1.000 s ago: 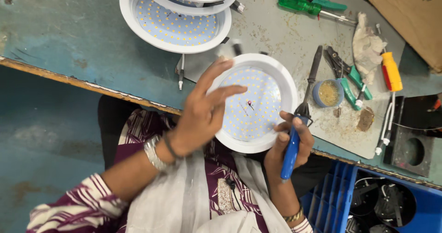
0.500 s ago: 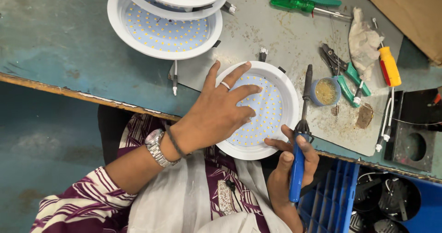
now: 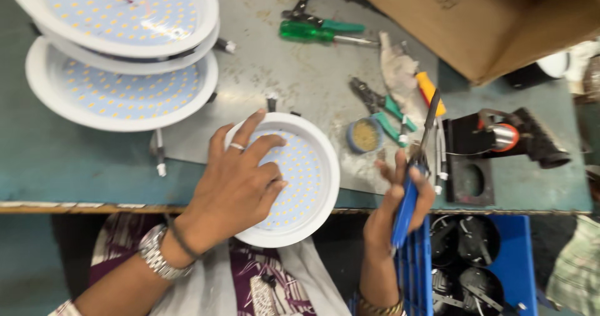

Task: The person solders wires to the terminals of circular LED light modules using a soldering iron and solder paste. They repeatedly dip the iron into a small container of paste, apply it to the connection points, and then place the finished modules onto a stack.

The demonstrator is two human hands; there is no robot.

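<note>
free: table front-left point(image 3: 75, 172) | blocked: stacked lamps point(image 3: 122, 72), tools, perhaps pliers point(image 3: 381, 106)

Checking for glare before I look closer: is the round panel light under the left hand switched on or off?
Off. The round panel light under the left hand shows plain yellowish dots, none glowing.

brown cardboard box point(image 3: 500, 16), top right

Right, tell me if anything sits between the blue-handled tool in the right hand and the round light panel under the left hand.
Nothing visible does. The right hand holds the blue-handled tool just right of the round light panel, which the left hand presses flat; only bare table lies between.
</note>
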